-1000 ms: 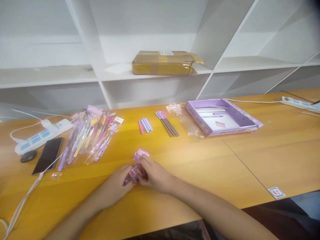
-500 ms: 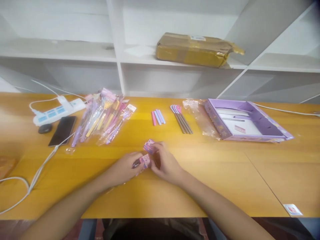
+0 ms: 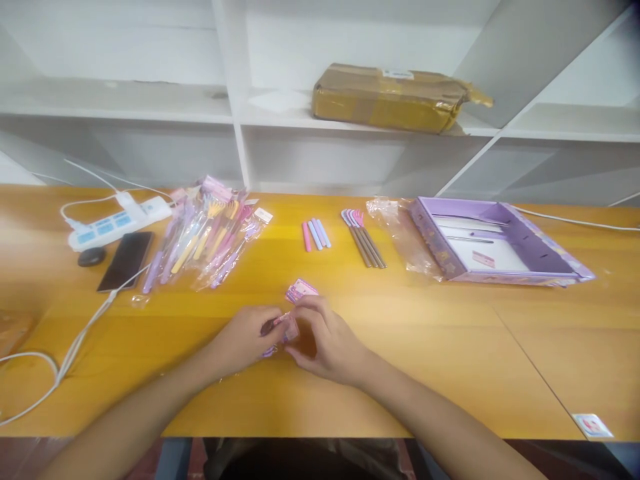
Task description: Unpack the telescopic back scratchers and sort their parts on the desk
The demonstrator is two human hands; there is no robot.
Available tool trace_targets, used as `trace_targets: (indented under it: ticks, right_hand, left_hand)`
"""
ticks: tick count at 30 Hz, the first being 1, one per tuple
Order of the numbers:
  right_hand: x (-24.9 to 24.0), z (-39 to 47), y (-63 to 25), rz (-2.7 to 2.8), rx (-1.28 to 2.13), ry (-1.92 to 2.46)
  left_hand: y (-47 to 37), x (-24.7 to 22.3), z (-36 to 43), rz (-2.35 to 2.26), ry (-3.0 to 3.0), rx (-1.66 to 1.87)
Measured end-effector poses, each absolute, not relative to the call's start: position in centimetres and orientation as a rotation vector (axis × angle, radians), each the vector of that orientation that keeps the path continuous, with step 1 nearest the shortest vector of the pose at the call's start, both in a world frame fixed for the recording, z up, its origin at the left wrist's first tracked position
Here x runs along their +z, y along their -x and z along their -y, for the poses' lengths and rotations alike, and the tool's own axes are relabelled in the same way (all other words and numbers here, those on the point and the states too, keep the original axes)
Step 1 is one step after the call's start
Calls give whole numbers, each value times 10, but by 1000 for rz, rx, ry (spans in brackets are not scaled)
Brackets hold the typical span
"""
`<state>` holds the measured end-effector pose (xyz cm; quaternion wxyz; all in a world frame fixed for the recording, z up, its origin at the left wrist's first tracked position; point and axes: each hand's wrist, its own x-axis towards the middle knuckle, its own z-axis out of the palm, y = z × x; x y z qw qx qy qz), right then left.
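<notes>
My left hand [image 3: 250, 337] is closed on a small plastic packet [image 3: 289, 329] with a pink printed label. A dark piece [image 3: 269, 326] shows between its thumb and fingers, and a bit of purple peeks out below. My right hand [image 3: 325, 337] curves around the packet's right end, thumb and fingertips at its edges. Just beyond those fingers a pink and purple printed card [image 3: 301, 290] lies on the table. Farther back are several short pink and blue tubes [image 3: 317, 235] and a few metal rods [image 3: 367, 247] with pink and blue claw-shaped ends.
A pile of bagged plastic claw-ended sticks [image 3: 205, 233] lies left, beside a phone [image 3: 125, 261], a black disc [image 3: 91, 257] and a power strip [image 3: 120, 223] with white cables. At right stands a purple open box [image 3: 505, 273] by a clear bag [image 3: 400, 233]. A taped parcel [image 3: 390, 100] sits on the shelf.
The packet has turned in my left hand, its label now tilted. My right fingers have moved from the printed card down onto the packet, and the card shows more fully.
</notes>
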<state>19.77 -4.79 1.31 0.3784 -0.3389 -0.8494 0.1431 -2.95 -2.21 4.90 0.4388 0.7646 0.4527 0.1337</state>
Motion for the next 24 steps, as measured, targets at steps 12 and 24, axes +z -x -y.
trace_targets:
  ticks: [12,24]
  right_hand:
    - [15,52,-197,2262,75,801]
    - [28,51,-206,2355,152,755]
  left_hand:
    - [31,43,20,-1162,-1996,337]
    - [32,41,21,-1186,-1957,317]
